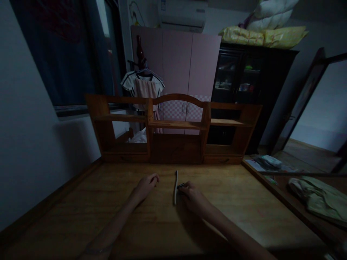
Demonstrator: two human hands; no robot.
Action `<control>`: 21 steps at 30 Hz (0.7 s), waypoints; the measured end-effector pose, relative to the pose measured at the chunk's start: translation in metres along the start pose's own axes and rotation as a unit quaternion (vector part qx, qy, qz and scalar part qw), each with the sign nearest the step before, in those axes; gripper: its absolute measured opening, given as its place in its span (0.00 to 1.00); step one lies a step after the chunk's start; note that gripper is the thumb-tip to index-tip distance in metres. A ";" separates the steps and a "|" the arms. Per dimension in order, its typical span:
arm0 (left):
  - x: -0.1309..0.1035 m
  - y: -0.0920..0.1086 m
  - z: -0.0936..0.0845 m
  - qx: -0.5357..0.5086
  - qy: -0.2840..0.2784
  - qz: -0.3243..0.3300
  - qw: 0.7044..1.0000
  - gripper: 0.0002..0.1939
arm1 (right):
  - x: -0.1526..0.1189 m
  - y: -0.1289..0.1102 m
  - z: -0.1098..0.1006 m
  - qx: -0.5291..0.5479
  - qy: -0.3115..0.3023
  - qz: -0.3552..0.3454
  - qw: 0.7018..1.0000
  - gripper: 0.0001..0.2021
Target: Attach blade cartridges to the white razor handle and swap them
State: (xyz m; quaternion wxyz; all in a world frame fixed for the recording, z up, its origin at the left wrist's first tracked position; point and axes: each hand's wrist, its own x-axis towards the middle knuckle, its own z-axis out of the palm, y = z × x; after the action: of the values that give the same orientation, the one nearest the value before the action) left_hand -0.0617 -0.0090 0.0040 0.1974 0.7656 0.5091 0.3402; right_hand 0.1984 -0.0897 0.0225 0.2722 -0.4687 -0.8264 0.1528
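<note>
A thin, pale, slightly bent strip (175, 189) lies lengthwise on the wooden desk (151, 224), one end toward me. To its right, my right hand (193, 198) pinches a small dark object with a shiny part (181, 186). The tip of that object reaches the strip's right side; whether they touch I cannot tell, and its kind is too dim to make out. Left of the strip rests my left hand (146, 186), its fingers curled in with nothing visible in them, apart from the strip.
A wooden shelf unit (176, 124) with small drawers stands along the desk's back edge. A wall (67, 151) borders the left. Beyond the desk's right edge lie a light green cloth (322, 198) and some packets (271, 161). A pink wardrobe (177, 65) stands behind.
</note>
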 end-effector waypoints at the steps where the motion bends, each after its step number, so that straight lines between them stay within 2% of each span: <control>1: 0.001 0.003 0.000 0.009 0.005 -0.004 1.000 0.14 | 0.005 -0.004 0.006 0.017 0.003 -0.014 1.000 0.18; 3: 0.004 0.009 0.002 0.036 0.013 -0.016 0.999 0.13 | 0.013 -0.008 0.013 0.037 0.011 -0.037 0.999 0.20; 5: 0.011 0.018 0.008 0.068 0.011 -0.019 0.997 0.12 | 0.021 -0.004 0.012 0.046 0.024 -0.052 0.997 0.20; 10: 0.036 0.034 0.040 0.109 -0.005 0.070 0.992 0.15 | 0.041 0.034 -0.016 -0.021 0.092 -0.055 0.994 0.23; 14: 0.044 0.029 0.061 0.107 -0.012 0.088 0.990 0.16 | 0.044 0.061 -0.028 -0.087 0.134 -0.060 0.985 0.29; 18: 0.039 0.019 0.059 0.082 -0.051 0.077 0.992 0.23 | 0.038 0.067 -0.021 -0.035 0.153 -0.057 0.986 0.31; 21: 0.034 0.018 0.053 0.087 -0.071 0.072 0.991 0.28 | 0.035 0.069 -0.017 0.017 0.171 -0.055 0.984 0.28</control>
State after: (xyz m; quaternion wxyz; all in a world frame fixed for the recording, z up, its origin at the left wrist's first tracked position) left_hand -0.0027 0.0175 -0.0098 0.1410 0.8365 0.4654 0.2527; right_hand 0.2415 -0.0241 0.0119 0.4258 -0.4369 -0.7893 0.0692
